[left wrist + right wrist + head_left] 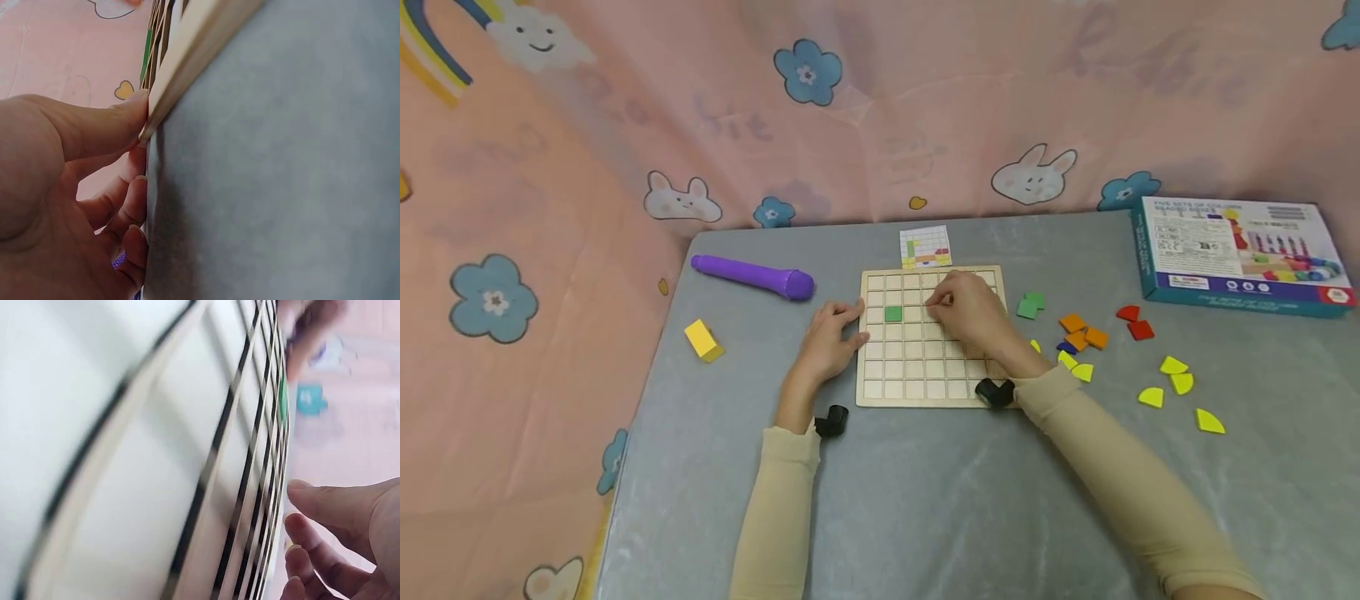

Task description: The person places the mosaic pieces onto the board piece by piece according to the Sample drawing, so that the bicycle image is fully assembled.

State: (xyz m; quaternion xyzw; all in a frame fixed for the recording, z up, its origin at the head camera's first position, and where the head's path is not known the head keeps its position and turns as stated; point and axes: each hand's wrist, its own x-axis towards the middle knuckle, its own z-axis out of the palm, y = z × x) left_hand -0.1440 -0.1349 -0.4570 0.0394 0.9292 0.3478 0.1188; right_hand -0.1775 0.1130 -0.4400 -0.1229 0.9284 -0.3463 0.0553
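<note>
A wooden grid board [880, 368] lies on the table with one green square tile [892, 313] in a cell at its left. My left hand [829, 340] is at the board's left edge. Its thumb [128, 119] presses the rim, and the other fingers bend loosely beside it. Over the upper middle of the grid is my right hand [972, 310], fingertips down at the cells. In the right wrist view its thumb and index finger [305, 532] stand slightly apart, with nothing showing between them. A small printed pattern card [925, 247] lies behind the board.
Right of the board lie green tiles [1027, 308], orange pieces [1072, 322], red pieces [1140, 330] and several yellow quarter-rounds [1182, 383]. A boxed set [1240, 254] stands at the back right. Left are a purple microphone [752, 275] and a yellow block [703, 340].
</note>
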